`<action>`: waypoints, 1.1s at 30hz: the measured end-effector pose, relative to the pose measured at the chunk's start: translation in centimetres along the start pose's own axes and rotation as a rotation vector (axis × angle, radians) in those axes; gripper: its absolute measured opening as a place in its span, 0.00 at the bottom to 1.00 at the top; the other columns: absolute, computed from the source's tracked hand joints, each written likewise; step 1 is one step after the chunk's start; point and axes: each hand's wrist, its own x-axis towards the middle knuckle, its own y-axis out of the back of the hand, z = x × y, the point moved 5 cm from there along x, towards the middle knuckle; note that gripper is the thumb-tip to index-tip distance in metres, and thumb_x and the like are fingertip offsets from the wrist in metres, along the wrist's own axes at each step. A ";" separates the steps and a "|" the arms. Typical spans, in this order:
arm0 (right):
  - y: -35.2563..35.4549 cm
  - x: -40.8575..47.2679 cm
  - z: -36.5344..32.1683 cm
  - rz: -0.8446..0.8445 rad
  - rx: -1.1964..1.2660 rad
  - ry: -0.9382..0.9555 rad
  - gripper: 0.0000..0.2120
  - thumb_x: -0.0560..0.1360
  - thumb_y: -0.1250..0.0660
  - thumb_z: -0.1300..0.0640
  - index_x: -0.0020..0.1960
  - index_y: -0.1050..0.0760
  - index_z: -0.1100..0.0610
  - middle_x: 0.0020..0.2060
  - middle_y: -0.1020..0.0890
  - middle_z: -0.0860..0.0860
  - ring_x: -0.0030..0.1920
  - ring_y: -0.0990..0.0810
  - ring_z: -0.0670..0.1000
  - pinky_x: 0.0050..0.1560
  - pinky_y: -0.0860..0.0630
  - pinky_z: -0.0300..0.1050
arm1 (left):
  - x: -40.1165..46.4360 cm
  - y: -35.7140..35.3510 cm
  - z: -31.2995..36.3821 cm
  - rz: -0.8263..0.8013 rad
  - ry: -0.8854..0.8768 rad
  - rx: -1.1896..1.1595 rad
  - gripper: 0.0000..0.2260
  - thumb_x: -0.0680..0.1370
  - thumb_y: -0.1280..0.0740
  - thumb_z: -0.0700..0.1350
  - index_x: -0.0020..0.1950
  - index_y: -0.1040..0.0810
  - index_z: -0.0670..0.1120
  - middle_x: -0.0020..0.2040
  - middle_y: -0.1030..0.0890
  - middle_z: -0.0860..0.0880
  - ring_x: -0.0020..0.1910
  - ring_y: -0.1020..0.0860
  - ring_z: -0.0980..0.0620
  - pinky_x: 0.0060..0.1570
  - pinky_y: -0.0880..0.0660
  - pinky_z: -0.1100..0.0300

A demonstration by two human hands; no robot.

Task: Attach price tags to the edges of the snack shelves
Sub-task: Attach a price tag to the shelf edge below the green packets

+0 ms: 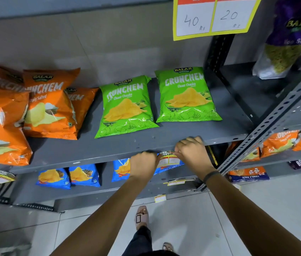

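A small price tag point(168, 158) with a yellow border and white price boxes lies against the front edge of the grey middle shelf point(90, 152). My left hand point(143, 166) pinches its left end and my right hand point(192, 154) presses its right top corner, fingers curled over the shelf lip. Two green Crunchem packs point(125, 106) point(186, 95) stand on the shelf just behind the tag. Part of the tag is covered by my fingers.
Orange chip packs point(50, 104) crowd the shelf's left side. Blue packs point(68, 177) sit on the lower shelf, which carries a tag point(175, 182) on its edge. A big yellow price card point(212, 17) hangs above. A perforated upright point(268, 122) and a second rack stand at right.
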 end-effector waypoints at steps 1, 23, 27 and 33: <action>0.0 0.1 0.0 0.002 0.005 -0.008 0.15 0.54 0.20 0.48 0.28 0.26 0.53 0.24 0.20 0.48 0.32 0.20 0.52 0.39 0.42 0.46 | 0.0 0.0 0.1 0.002 0.005 0.004 0.18 0.81 0.45 0.54 0.52 0.21 0.44 0.48 0.16 0.43 0.49 0.19 0.41 0.41 0.26 0.58; 1.3 0.1 1.2 0.046 0.552 -0.152 0.05 0.68 0.27 0.59 0.38 0.23 0.58 0.34 0.19 0.54 0.39 0.24 0.54 0.39 0.27 0.47 | 0.8 3.5 1.4 0.092 0.094 0.009 0.19 0.77 0.40 0.59 0.46 0.20 0.44 0.44 0.16 0.42 0.45 0.18 0.41 0.36 0.34 0.59; 1.7 -0.2 0.9 0.091 0.517 -0.185 0.06 0.67 0.26 0.60 0.40 0.23 0.57 0.37 0.19 0.55 0.43 0.23 0.57 0.42 0.25 0.51 | 0.4 3.4 1.7 0.075 0.116 -0.006 0.19 0.78 0.40 0.58 0.45 0.20 0.44 0.44 0.16 0.42 0.45 0.18 0.41 0.36 0.34 0.59; 2.1 -2.0 -3.0 0.242 0.458 -0.244 0.07 0.69 0.29 0.59 0.46 0.23 0.54 0.43 0.21 0.55 0.47 0.24 0.60 0.47 0.26 0.54 | -1.8 4.3 -1.5 0.058 0.138 -0.148 0.20 0.79 0.43 0.58 0.47 0.20 0.44 0.46 0.16 0.40 0.48 0.19 0.37 0.43 0.24 0.54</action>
